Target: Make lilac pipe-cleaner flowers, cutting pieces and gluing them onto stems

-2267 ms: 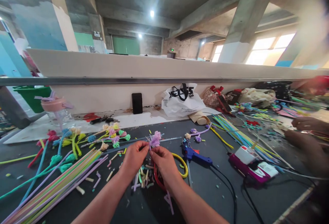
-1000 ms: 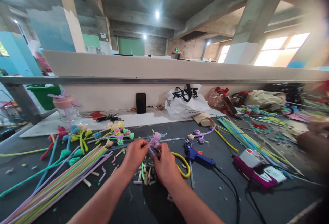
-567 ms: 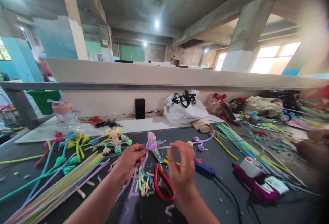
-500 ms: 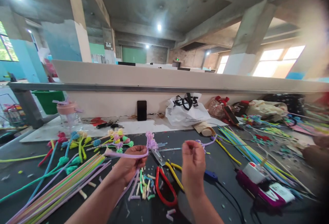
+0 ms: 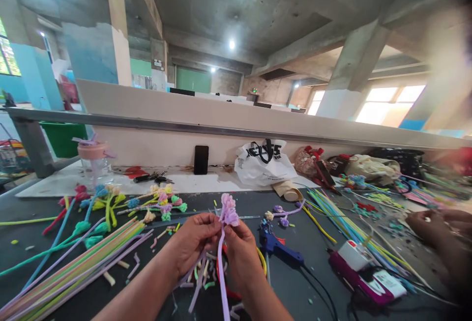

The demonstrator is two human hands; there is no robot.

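In the middle of the head view I hold a purple pipe-cleaner flower point(image 5: 229, 209) upright between both hands. My left hand point(image 5: 194, 241) is closed, pinching it just below the bloom. From the other side my right hand point(image 5: 241, 248) is closed too, its thumb and fingers on the base of the bloom. The flower's long purple stem point(image 5: 223, 281) hangs down between my wrists. Under my hands lie short cut pipe-cleaner pieces point(image 5: 199, 279). Scissors with red and yellow handles point(image 5: 263, 262) are mostly hidden behind my right hand.
A blue hot glue gun point(image 5: 282, 249) lies right of my hands, its cable running forward. Pipe-cleaner bundles point(image 5: 84, 267) and finished flowers point(image 5: 165, 203) lie left. A power strip point(image 5: 363, 277) sits at right, beside another person's hand point(image 5: 427, 227). A phone point(image 5: 201, 160) leans at the back.
My right hand has moved left and taken hold of the flower beside my left hand. The flower has shifted right, and its stem now hangs toward me. The scissors are now largely covered.
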